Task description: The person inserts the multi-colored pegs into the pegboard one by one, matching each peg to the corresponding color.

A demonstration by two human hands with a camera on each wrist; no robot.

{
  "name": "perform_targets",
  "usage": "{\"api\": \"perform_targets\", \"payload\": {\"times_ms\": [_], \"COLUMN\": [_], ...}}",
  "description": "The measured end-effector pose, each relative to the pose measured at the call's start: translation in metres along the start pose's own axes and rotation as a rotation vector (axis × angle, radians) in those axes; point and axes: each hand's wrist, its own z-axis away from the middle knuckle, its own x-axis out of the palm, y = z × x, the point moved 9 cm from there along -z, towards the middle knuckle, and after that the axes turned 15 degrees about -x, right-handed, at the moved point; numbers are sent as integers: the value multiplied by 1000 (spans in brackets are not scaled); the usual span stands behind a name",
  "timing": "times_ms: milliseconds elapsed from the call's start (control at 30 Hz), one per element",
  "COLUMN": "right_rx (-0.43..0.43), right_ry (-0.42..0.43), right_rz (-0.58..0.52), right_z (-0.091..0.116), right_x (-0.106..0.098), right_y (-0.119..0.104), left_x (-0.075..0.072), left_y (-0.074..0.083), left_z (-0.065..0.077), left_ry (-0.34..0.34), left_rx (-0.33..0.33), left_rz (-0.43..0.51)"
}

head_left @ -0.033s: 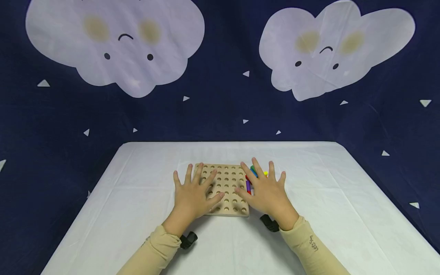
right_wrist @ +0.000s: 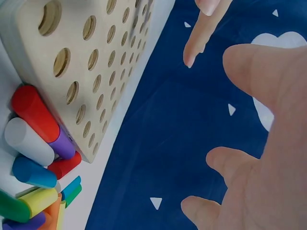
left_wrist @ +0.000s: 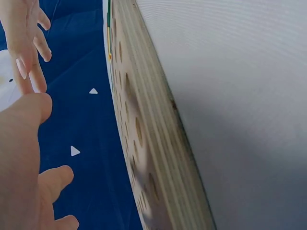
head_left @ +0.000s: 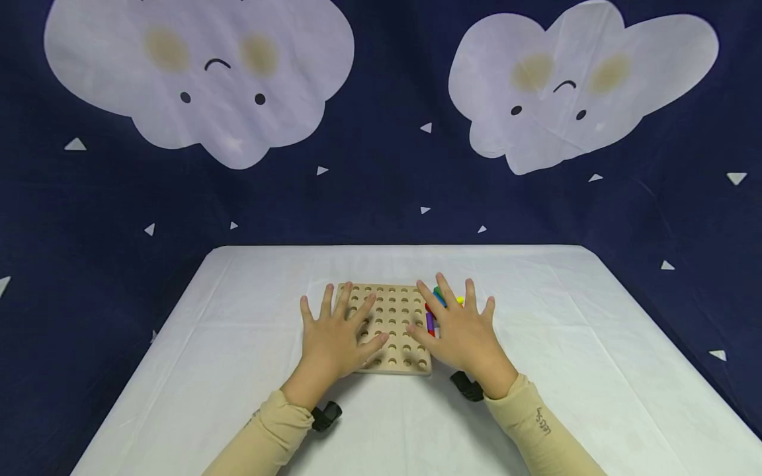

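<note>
A square wooden pegboard (head_left: 399,354) with rows of round holes lies on the table. Over its left side hovers my left hand (head_left: 333,340), palm down, fingers spread, holding nothing. My right hand (head_left: 467,334) is spread the same way above the right edge, also holding nothing. Partly hidden beneath it, coloured pegs lie in a heap along the board. The right wrist view shows a red peg (right_wrist: 36,112), a white peg (right_wrist: 29,141), a blue peg (right_wrist: 33,172), a yellow peg (right_wrist: 38,201) and a green peg (right_wrist: 12,207) among several others. Both hands appear raised off the board.
A white cloth covers the table (head_left: 238,370). Behind its far edge hangs a dark blue curtain (head_left: 387,192) with white clouds and small triangles. Black wrist cameras, one at the left wrist (head_left: 326,416) and one at the right wrist (head_left: 467,386), sit below the hands.
</note>
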Motion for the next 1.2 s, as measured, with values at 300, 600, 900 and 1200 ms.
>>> {"api": "perform_targets", "payload": {"times_ms": [300, 600, 900, 1200], "right_rx": [-43, -43, 116, 67], "right_ry": [28, 53, -26, -71], "right_rz": [-64, -169, -258, -323], "right_z": [0, -3, 3, -8], "right_x": [2, 9, 44, 56], "right_y": [4, 39, 102, 113], "left_x": [4, 49, 73, 61], "left_y": [-16, -58, -54, -48], "left_z": [4, 19, 34, 32], "left_ry": [17, -248, -252, -142], "left_rx": [22, -175, -109, -102], "left_rz": [256, 752, 646, 652]}}
